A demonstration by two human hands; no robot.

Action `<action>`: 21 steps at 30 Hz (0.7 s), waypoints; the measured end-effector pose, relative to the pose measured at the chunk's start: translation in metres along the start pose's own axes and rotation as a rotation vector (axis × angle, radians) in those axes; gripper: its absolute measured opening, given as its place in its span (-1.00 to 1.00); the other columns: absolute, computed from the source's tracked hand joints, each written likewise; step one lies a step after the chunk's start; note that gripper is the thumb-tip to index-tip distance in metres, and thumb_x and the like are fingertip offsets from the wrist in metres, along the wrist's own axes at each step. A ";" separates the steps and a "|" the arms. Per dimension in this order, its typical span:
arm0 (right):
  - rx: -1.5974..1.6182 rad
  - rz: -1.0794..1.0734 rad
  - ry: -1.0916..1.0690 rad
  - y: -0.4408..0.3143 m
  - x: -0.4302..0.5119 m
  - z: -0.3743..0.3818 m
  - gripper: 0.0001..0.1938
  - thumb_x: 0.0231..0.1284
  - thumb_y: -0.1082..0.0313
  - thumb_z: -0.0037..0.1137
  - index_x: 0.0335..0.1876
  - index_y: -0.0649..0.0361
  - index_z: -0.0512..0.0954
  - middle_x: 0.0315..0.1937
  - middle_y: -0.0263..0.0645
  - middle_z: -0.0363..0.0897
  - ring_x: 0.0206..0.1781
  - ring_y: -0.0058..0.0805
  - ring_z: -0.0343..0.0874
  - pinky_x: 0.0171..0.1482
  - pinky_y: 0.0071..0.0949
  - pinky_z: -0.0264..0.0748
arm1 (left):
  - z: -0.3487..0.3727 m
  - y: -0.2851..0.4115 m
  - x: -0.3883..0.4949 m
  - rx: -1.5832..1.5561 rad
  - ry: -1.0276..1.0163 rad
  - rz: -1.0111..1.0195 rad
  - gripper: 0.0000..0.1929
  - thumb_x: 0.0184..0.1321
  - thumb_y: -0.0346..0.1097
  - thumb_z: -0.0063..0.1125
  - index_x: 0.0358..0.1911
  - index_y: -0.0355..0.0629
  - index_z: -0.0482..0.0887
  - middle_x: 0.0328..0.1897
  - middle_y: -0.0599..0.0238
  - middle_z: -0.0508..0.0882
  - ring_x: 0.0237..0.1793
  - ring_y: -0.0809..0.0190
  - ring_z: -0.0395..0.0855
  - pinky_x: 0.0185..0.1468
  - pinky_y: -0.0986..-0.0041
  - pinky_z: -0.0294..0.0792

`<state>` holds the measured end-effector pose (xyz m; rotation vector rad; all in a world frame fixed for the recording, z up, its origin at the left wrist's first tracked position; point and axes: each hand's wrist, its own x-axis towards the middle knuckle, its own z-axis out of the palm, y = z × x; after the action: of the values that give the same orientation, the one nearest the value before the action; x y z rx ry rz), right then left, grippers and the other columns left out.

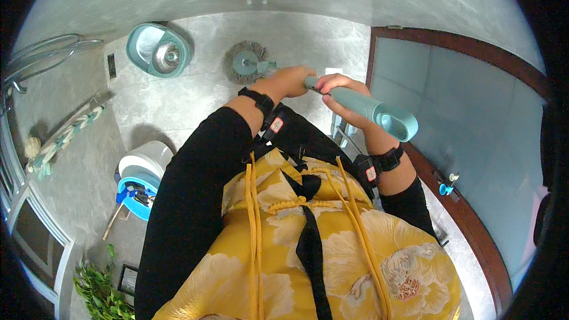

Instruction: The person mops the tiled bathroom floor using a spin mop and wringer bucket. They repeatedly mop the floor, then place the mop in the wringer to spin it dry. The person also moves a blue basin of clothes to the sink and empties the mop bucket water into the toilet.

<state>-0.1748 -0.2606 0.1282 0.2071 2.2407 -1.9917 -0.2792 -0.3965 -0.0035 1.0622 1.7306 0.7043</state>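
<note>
Both of my hands are on a spin mop with a pale green handle (pixel 371 106). My left hand (pixel 294 81) wraps around the lower pole. Higher up, my right hand (pixel 344 93) grips the handle near its looped top end. The pole slopes down and away to the round mop head (pixel 246 62), whose grey fringe rests on the tile floor (pixel 209 111). To the left of the mop head stands a green mop bucket (pixel 151 42) with a metal spin basket (pixel 170 57).
A floor drain (pixel 111 66) lies beside the bucket. At left are a white bin (pixel 155 160), a blue basin (pixel 138 209) holding items, a braided hanging (pixel 66 138) and a leafy plant (pixel 100 291). A frosted door (pixel 444 111) with a dark red frame stands at right.
</note>
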 end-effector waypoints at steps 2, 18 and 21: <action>-0.033 0.009 0.062 0.000 -0.014 -0.010 -0.85 0.08 0.54 0.13 -0.25 0.15 0.48 -0.17 -0.25 0.56 -0.06 -0.43 0.52 0.04 -0.46 0.42 | 0.001 0.016 0.016 0.003 -0.037 0.007 -0.55 -0.04 -0.31 0.23 0.02 0.00 0.54 -0.01 0.10 0.61 0.01 -0.06 0.55 0.02 0.24 0.41; -0.450 0.267 0.449 -0.001 -0.155 -0.015 -0.77 -0.03 0.53 0.24 -0.22 0.17 0.50 -0.12 -0.12 0.58 -0.06 -0.30 0.60 0.00 -0.43 0.49 | 0.135 0.092 0.105 0.072 -0.481 0.445 -0.82 0.01 -0.34 0.11 -0.27 -0.09 0.62 -0.28 0.10 0.68 -0.22 -0.05 0.63 -0.16 0.21 0.42; -0.470 0.326 0.413 -0.008 -0.165 -0.015 -0.77 -0.06 0.53 0.26 -0.25 0.17 0.50 -0.12 -0.12 0.59 -0.07 -0.28 0.61 -0.01 -0.44 0.50 | 0.142 0.099 0.099 0.064 -0.610 0.414 -0.82 -0.04 -0.37 0.16 -0.30 -0.11 0.62 -0.32 0.12 0.68 -0.27 0.03 0.64 -0.22 0.23 0.43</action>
<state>-0.0147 -0.2489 0.1694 0.9267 2.6219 -1.3046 -0.1307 -0.2639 -0.0188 1.5157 1.0258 0.4978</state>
